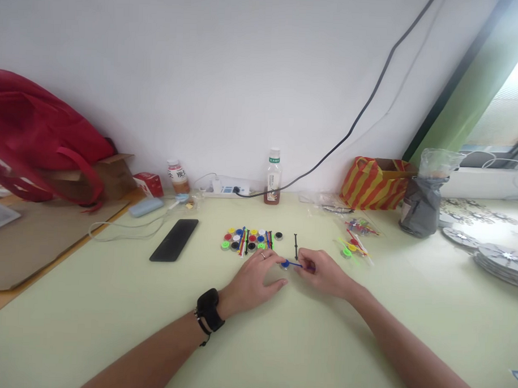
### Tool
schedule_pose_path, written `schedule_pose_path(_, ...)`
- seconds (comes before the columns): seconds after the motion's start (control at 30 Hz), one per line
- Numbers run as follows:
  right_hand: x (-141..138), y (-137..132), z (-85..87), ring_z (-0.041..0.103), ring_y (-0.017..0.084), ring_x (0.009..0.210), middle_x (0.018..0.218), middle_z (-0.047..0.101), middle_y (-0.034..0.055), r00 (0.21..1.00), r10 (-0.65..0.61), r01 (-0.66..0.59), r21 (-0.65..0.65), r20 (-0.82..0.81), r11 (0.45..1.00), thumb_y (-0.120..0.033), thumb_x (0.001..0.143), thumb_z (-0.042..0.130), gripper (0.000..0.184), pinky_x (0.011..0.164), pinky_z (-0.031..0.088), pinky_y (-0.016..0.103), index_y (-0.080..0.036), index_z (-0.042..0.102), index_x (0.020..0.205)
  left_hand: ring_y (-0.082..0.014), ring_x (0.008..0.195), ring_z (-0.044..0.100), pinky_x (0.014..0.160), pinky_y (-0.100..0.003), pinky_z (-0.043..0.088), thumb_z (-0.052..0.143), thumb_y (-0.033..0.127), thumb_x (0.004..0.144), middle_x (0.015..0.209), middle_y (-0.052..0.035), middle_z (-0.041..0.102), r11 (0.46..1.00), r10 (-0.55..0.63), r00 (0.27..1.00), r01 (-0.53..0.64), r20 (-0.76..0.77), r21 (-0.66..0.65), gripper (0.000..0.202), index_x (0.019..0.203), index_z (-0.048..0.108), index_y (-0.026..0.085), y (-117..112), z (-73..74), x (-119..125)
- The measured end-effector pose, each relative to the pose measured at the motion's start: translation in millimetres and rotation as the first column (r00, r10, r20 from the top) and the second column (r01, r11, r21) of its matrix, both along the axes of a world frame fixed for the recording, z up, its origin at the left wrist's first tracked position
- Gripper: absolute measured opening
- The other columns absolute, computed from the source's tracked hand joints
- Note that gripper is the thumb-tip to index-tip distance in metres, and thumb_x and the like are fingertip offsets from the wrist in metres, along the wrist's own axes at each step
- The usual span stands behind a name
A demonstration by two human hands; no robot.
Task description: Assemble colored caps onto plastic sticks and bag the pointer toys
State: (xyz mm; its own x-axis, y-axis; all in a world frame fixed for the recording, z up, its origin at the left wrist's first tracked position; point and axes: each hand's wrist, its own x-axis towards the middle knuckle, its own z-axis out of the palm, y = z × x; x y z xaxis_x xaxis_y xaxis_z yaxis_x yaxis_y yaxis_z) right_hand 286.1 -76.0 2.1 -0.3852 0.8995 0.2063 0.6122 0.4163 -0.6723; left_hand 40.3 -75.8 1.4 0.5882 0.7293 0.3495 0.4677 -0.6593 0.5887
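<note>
The right hand (324,272) has its grip pinched on one blue stick (296,265), whose tip meets one blue disc (285,264) at the fingertips of the left hand (256,280); whether that grip clamps the disc cannot be told. Both sit mid-counter (110,324). Just beyond lie one black stick (295,246) and a cluster of discs and sticks (251,240), too small to count. One phone (174,240) lies nearer the left edge. Two bottles (274,177) stand at the far edge.

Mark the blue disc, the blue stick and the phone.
blue disc (285,264): head view, its round top face.
blue stick (295,265): head view, middle of the bare shaft.
phone (174,240): head view, centre of its dark screen.
</note>
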Motion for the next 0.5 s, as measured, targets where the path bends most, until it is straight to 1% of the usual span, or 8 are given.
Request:
schedule_pose_path(0.07, -3.4, -5.3, 5.4, 0.041, 0.013, 0.061, 0.066, 0.049, -0.0061, 0.996, 0.074, -0.076, -0.051, -0.048, 0.996, -0.022, 0.090, 0.056, 0.003, 0.056, 0.031, 0.025, -0.023, 0.055, 0.088, -0.0291, 0.117, 0.056, 0.106, -0.047, 0.045, 0.070, 0.029, 0.092, 0.124, -0.0060, 0.068, 1.000, 0.005, 1.000, -0.005, -0.013, 0.015, 0.035, 0.127, 0.064, 0.027, 0.7, -2.1, -0.5)
schedule_pose_path(0.13, -5.5, -8.4, 9.8, 0.041, 0.013, 0.061, 0.066, 0.048, -0.0067, 0.991, 0.117, -0.123, -0.089, -0.072, 0.988, -0.024, 0.094, 0.054, 0.011, 0.056, 0.031, 0.025, -0.024, 0.059, 0.104, -0.0284, 0.115, 0.055, 0.103, -0.047, 0.045, 0.067, 0.028, 0.094, 0.121, -0.0056, 0.068, 1.000, 0.013, 1.000, -0.013, -0.010, 0.029, 0.029, 0.123, 0.065, 0.027, 1.0, -2.3, -0.2)
schedule_pose_path(0.2, -6.1, -9.6, 12.7, 0.040, 0.013, 0.060, 0.066, 0.046, -0.0068, 0.986, 0.144, -0.153, -0.119, -0.079, 0.981, -0.027, 0.097, 0.054, 0.015, 0.055, 0.030, 0.025, -0.024, 0.061, 0.110, -0.0276, 0.113, 0.055, 0.102, -0.045, 0.045, 0.066, 0.025, 0.094, 0.117, -0.0050, 0.069, 0.999, 0.015, 1.000, -0.015, -0.001, 0.034, 0.021, 0.115, 0.065, 0.026, 0.7, -0.8, 0.7)
schedule_pose_path(0.23, -5.9, -9.9, 13.7, 0.040, 0.013, 0.060, 0.066, 0.046, -0.0065, 0.983, 0.162, -0.172, -0.135, -0.084, 0.976, -0.028, 0.097, 0.054, 0.014, 0.055, 0.030, 0.025, -0.024, 0.062, 0.107, -0.0273, 0.113, 0.055, 0.101, -0.045, 0.045, 0.066, 0.024, 0.094, 0.116, -0.0048, 0.069, 0.999, 0.015, 1.000, -0.015, 0.003, 0.028, 0.018, 0.112, 0.065, 0.025, 0.4, 0.2, 1.2)
schedule_pose_path(0.3, -4.7, -10.4, 15.5, 0.040, 0.013, 0.060, 0.066, 0.048, -0.0056, 0.973, 0.209, -0.225, -0.177, -0.101, 0.958, -0.028, 0.097, 0.054, 0.012, 0.055, 0.031, 0.025, -0.023, 0.065, 0.097, -0.0268, 0.113, 0.055, 0.099, -0.042, 0.047, 0.066, 0.022, 0.093, 0.114, -0.0046, 0.069, 1.000, 0.010, 1.000, -0.010, 0.004, -0.001, 0.018, 0.111, 0.063, 0.024, -0.4, 1.9, 1.7)
schedule_pose_path(0.4, -1.2, -11.1, 18.7, 0.046, 0.014, 0.062, 0.068, 0.055, -0.0027, 0.956, 0.257, -0.284, -0.235, -0.138, 0.930, -0.030, 0.097, 0.055, 0.019, 0.057, 0.036, 0.026, -0.022, 0.067, 0.084, -0.0258, 0.111, 0.058, 0.095, -0.039, 0.049, 0.065, 0.021, 0.093, 0.111, -0.0049, 0.069, 0.998, -0.023, 1.000, 0.023, -0.004, -0.052, 0.023, 0.115, 0.063, 0.024, -0.9, 2.5, 1.5)
schedule_pose_path(0.43, 0.4, -11.2, 20.1, 0.050, 0.015, 0.065, 0.072, 0.059, -0.0009, 0.956, 0.255, -0.284, -0.234, -0.146, 0.930, -0.032, 0.097, 0.056, 0.021, 0.059, 0.038, 0.026, -0.023, 0.070, 0.084, -0.0258, 0.110, 0.059, 0.094, -0.039, 0.050, 0.066, 0.022, 0.093, 0.110, -0.0048, 0.070, 0.997, -0.035, 0.999, 0.035, -0.004, -0.062, 0.023, 0.116, 0.064, 0.025, -0.6, 2.3, 1.4)
schedule_pose_path(0.5, 3.8, -11.0, 23.0, 0.057, 0.018, 0.074, 0.084, 0.064, 0.0032, 0.963, 0.219, -0.247, -0.194, -0.155, 0.950, -0.036, 0.096, 0.060, 0.022, 0.063, 0.043, 0.028, -0.024, 0.075, 0.086, -0.0257, 0.109, 0.061, 0.094, -0.039, 0.050, 0.068, 0.025, 0.093, 0.111, -0.0045, 0.072, 0.995, -0.046, 0.999, 0.047, 0.016, -0.083, 0.023, 0.116, 0.066, 0.025, 0.6, 1.9, 1.5)
